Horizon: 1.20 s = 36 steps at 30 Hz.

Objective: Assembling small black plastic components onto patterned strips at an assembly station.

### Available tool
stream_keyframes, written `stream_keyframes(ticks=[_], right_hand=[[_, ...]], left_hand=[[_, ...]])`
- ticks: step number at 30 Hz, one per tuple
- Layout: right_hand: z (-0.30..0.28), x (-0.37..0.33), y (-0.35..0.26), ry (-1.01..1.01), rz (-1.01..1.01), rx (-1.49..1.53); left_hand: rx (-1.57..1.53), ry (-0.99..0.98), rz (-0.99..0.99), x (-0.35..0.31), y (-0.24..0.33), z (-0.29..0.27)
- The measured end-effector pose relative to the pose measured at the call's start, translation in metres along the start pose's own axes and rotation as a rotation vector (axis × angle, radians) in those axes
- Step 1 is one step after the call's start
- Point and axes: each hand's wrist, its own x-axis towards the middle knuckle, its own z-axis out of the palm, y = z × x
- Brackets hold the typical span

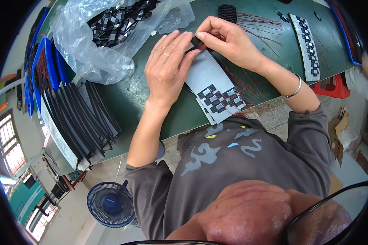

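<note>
A pale grey strip (210, 69) lies at a slant on the green table in front of me. Its near end carries several small black holders with silver-grey pieces (218, 100) and thin red wires. At the strip's far end, a small black part (196, 42) sits between my hands. My left hand (166, 67), with a ring on one finger, closes on it with thumb and fingers. My right hand (229, 43) pinches thumb and forefinger at the part's upper edge. The fingers hide most of the part.
A clear plastic bag (73, 45) full of black parts (117, 26) stands far left. Curved black-edged strips (75, 118) stack at left, beside blue holders (41, 69). Far right lies a filled strip (306, 47); red-wired black pieces (227, 13) lie at the back. A blue fan (110, 203) stands below.
</note>
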Motion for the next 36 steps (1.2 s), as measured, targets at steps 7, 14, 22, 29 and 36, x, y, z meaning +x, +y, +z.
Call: stream_keyframes(ticks=[7, 14, 22, 29, 36], right_hand=[[-0.001, -0.001, -0.001, -0.025, 0.029, 0.018], [0.002, 0.0, 0.002, 0.019, 0.011, 0.021], [0.001, 0.0, 0.004, 0.007, -0.002, 0.001], [0.004, 0.001, 0.008, -0.01, -0.041, 0.158], [0.0, -0.003, -0.002, 0.005, -0.315, -0.299]], left_hand=[[0.033, -0.002, 0.004, -0.002, 0.003, 0.003], [0.019, -0.01, 0.023, 0.001, 0.007, 0.0], [0.085, -0.006, 0.025, -0.003, 0.004, 0.003], [0.282, -0.008, 0.133, -0.002, 0.002, 0.003], [-0.529, -0.196, -0.68, 0.0, 0.012, -0.014]])
